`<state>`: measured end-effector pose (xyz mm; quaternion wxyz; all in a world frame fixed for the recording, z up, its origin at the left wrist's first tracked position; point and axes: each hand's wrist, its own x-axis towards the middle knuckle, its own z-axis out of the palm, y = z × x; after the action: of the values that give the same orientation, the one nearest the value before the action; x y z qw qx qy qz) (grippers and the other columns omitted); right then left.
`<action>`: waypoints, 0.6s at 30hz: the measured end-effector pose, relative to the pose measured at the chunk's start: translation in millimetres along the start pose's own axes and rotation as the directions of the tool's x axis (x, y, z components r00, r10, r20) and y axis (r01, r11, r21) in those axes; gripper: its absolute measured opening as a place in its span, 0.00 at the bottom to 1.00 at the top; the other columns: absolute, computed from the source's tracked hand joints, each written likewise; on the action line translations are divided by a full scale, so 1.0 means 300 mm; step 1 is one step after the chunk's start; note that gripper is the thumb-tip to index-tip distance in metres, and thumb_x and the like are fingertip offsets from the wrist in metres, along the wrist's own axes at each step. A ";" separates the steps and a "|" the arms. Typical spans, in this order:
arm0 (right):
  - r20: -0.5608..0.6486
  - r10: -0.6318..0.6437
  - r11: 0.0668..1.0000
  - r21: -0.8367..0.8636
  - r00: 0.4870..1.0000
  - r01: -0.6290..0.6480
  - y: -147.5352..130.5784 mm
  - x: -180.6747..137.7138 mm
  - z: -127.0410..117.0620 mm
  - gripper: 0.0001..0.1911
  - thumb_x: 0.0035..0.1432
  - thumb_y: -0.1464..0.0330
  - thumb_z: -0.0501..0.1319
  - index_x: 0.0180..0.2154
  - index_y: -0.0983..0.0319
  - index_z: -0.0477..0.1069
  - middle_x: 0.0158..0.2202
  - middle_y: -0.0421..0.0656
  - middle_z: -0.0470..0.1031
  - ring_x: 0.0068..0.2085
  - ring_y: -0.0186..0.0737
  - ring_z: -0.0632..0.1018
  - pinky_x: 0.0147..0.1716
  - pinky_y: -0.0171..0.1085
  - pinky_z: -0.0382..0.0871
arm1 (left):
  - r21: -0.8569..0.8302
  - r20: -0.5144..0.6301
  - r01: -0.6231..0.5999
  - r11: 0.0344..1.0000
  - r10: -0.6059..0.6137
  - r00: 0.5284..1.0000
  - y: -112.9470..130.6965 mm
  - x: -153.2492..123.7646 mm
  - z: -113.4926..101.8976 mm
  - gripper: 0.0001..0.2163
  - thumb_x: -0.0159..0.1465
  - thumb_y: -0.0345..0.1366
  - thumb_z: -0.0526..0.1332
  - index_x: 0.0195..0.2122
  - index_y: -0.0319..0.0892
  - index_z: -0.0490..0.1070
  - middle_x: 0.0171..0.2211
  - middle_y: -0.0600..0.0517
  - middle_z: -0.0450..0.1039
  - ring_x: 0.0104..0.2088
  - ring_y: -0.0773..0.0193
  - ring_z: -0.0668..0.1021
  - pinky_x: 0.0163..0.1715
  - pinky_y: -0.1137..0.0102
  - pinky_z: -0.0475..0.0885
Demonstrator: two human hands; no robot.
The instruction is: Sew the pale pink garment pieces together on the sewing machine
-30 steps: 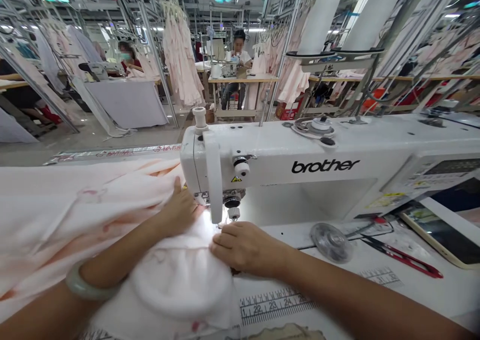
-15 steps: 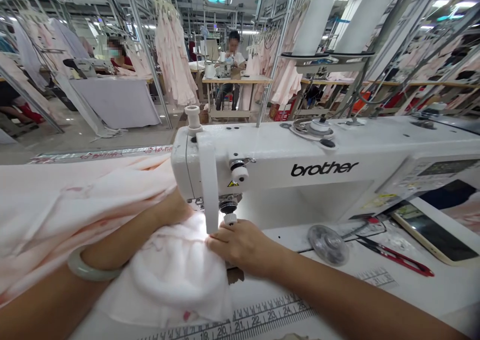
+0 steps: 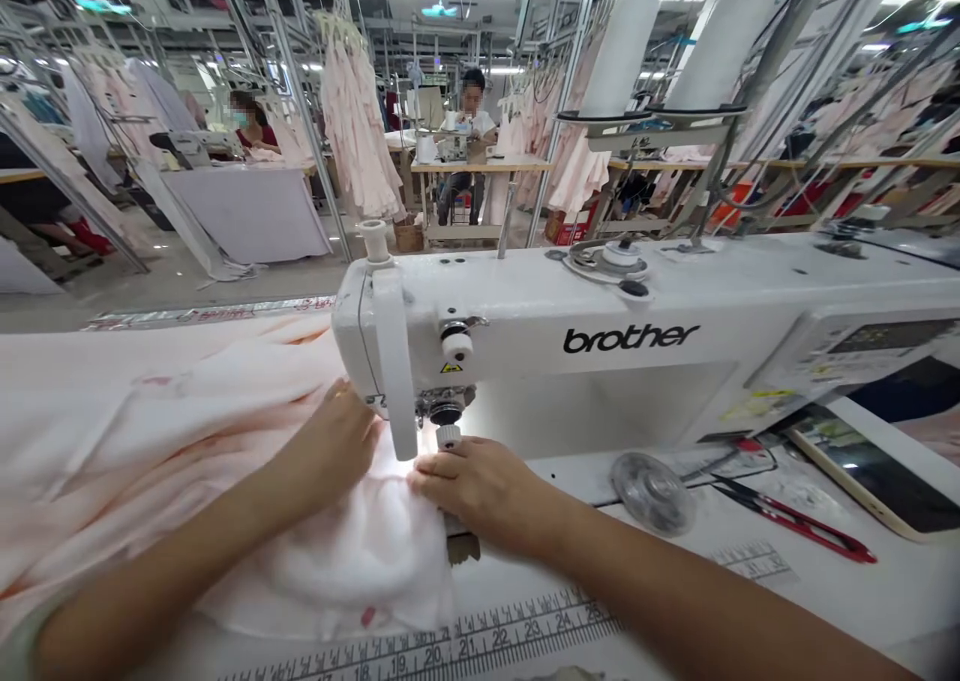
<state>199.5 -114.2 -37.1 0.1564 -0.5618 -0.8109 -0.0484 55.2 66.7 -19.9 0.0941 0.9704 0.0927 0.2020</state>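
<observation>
A pale pink garment piece (image 3: 375, 551) lies under the head of a white sewing machine (image 3: 525, 301), lit brightly at the needle area. My left hand (image 3: 341, 436) is closed on the cloth, left of the machine head, its fingertips partly hidden. On the other side, my right hand (image 3: 480, 486) has its fingers pressed together on the cloth edge, just below the white presser knob (image 3: 448, 435). The needle itself is hidden behind the white finger guard (image 3: 396, 361). More pink fabric (image 3: 150, 441) spreads in folds beneath and beyond my left arm.
Right of the machine arm lie a clear round plastic disc (image 3: 652, 491), red-handled thread snips (image 3: 799, 521) and a phone (image 3: 877, 466). A printed ruler (image 3: 517, 633) runs along the front. Thread cones (image 3: 619, 51) stand above; co-workers sit at machines behind.
My left hand has come back into fuller view and sits higher, with fingers more curled. The left forearm's bracelet has shifted toward the left edge. My right hand stays beside the needle area.
</observation>
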 end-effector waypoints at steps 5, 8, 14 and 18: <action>-0.006 -0.006 0.999 0.032 1.000 0.006 -0.006 -0.018 -0.036 0.11 0.66 0.72 0.58 0.50 0.66 0.69 0.48 0.46 0.74 0.43 0.43 0.71 0.44 0.41 0.65 | 0.018 0.088 -0.015 1.000 0.013 0.996 0.078 -0.168 -0.004 0.17 0.69 0.33 0.51 0.58 0.43 0.62 0.59 0.44 0.66 0.57 0.54 0.70 0.55 0.61 0.71; -0.012 -0.051 0.998 0.035 0.999 0.052 -0.017 -0.023 -0.060 0.11 0.66 0.67 0.57 0.48 0.65 0.69 0.49 0.46 0.73 0.44 0.44 0.69 0.45 0.42 0.64 | -0.001 0.184 -0.139 0.990 0.137 0.973 0.052 -0.197 -0.018 0.19 0.68 0.32 0.52 0.61 0.46 0.61 0.61 0.46 0.63 0.59 0.55 0.69 0.58 0.61 0.68; -0.018 -0.162 0.986 0.036 0.987 0.163 -0.029 -0.015 -0.036 0.11 0.70 0.66 0.55 0.36 0.63 0.72 0.34 0.41 0.75 0.36 0.39 0.69 0.37 0.37 0.64 | -0.050 0.264 -0.278 0.959 0.281 0.923 0.076 -0.171 -0.097 0.20 0.67 0.29 0.51 0.60 0.45 0.63 0.60 0.45 0.65 0.60 0.56 0.67 0.60 0.60 0.65; -0.134 -0.042 0.968 0.239 0.990 0.073 -0.030 -0.018 -0.017 0.11 0.69 0.69 0.55 0.35 0.63 0.73 0.34 0.42 0.76 0.36 0.37 0.72 0.37 0.36 0.66 | -0.070 0.305 -0.241 0.968 0.251 0.919 0.143 -0.154 -0.126 0.21 0.65 0.46 0.60 0.56 0.42 0.65 0.54 0.44 0.70 0.54 0.53 0.72 0.54 0.59 0.68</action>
<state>194.0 -123.5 -33.1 0.2742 -0.5105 -0.8149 0.0108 4.3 20.8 6.2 0.0966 0.9924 -0.0489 0.0581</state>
